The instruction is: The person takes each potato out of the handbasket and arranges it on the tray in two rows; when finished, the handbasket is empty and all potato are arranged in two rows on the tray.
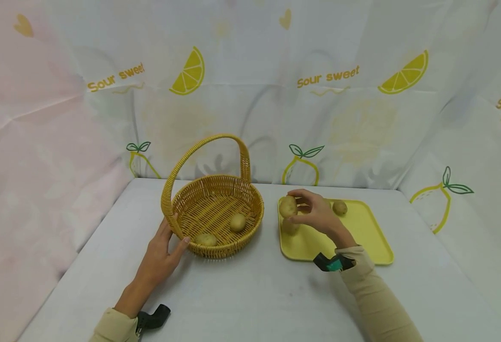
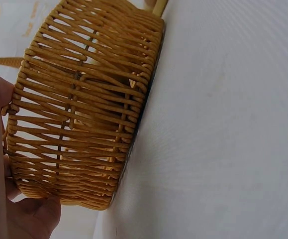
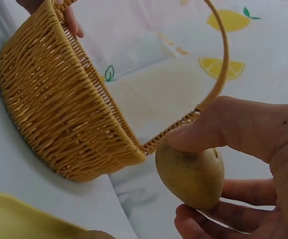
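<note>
My left hand (image 1: 159,256) grips the near left side of a round wicker basket (image 1: 207,211), by the foot of its tall arched handle. Inside it lie two potatoes, one potato (image 1: 237,222) toward the right and another potato (image 1: 206,239) against the near wall. Between thumb and fingertips, my right hand (image 1: 319,216) pinches a potato (image 3: 191,174) above the left edge of a yellow tray (image 1: 361,242). Just below the held one, a potato (image 1: 290,227) sits on the tray. Farther back on the tray is one more potato (image 1: 340,207), partly behind the hand's line.
A white-covered table (image 1: 250,294) carries the basket on the left and the tray on the right, with a strip of tabletop between them. A lemon-print cloth (image 1: 250,104) hangs behind the table and along both sides.
</note>
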Tool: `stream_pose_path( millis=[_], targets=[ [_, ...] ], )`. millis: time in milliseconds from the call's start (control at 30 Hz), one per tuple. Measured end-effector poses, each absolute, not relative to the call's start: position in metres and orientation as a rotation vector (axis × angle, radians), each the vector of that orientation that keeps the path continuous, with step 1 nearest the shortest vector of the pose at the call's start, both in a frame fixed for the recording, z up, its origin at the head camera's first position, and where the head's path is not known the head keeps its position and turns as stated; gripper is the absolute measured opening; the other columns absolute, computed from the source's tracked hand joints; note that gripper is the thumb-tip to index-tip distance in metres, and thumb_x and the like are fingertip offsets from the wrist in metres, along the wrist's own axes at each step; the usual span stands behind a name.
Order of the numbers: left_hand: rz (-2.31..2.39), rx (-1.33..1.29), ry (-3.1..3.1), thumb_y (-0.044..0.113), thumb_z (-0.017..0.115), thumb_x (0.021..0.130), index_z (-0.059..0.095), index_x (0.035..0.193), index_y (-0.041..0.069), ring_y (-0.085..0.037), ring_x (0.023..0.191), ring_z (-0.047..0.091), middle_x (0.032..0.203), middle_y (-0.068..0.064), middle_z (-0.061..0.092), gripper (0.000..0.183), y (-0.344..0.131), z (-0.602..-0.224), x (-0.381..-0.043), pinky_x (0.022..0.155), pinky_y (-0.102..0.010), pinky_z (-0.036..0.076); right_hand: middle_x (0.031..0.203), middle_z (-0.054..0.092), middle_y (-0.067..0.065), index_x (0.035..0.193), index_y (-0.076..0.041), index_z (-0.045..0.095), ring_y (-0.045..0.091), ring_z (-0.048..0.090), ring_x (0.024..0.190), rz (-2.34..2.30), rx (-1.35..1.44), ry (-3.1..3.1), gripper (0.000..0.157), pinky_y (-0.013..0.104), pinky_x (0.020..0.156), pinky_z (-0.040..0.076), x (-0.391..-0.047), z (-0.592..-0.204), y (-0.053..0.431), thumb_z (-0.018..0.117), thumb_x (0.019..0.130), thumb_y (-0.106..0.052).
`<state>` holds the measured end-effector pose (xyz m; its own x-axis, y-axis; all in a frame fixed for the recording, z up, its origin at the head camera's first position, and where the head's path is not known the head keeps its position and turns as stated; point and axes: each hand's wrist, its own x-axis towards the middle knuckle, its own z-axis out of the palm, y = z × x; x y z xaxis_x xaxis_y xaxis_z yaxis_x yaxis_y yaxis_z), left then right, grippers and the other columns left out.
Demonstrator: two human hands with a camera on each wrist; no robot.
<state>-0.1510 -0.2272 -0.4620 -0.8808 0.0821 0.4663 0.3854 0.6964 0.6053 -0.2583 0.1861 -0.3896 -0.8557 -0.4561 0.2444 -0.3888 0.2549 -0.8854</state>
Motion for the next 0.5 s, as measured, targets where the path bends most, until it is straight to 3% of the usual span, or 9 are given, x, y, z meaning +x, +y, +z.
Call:
stream_pose_path(
  millis=[500],
  targets=[
    [-1.009, -0.366, -2.494, 0.022, 0.065, 0.104, 0.030, 0.161, -0.004, -0.041, 0.151, 0.027, 0.170, -0.017, 0.020, 0.072, -0.226, -0.462, -0.151, 0.114, -0.063, 0.031, 0.140, 0.056, 0.025, 0.141, 0.012, 0.053, 0.041, 0.056, 0.121, -1.646, -0.768, 2.465, 0.067, 0.049, 0.104, 0.047, -0.255, -0.394, 0.208, 0.083, 0.082, 0.003]
  ],
)
